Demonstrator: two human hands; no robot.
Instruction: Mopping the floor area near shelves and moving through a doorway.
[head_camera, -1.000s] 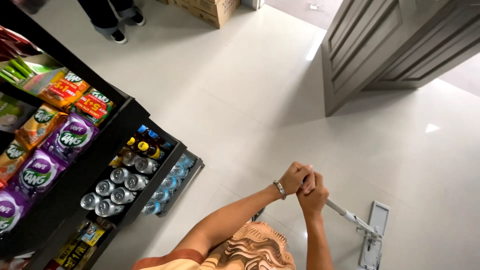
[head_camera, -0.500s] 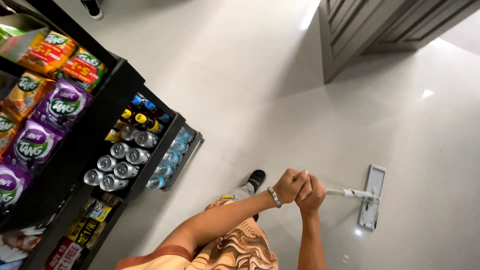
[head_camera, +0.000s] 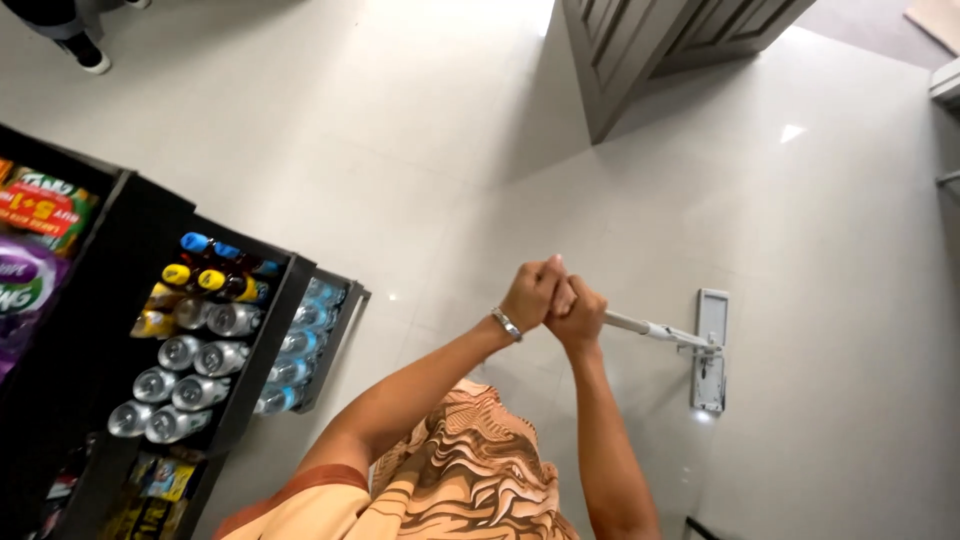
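Gripping the mop handle (head_camera: 650, 329), left hand (head_camera: 532, 292) and right hand (head_camera: 577, 312) clench together; mop head (head_camera: 710, 350) on open floor (head_camera: 840, 250).

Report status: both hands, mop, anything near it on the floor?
Left hand and right hand clasped together on the grey metal mop handle. Flat rectangular mop head down on the white tiled floor. Black drinks shelf to the left, apart.

Both hands, left hand (head_camera: 533, 292) and right hand (head_camera: 577, 312), grip the mop handle (head_camera: 655, 331).
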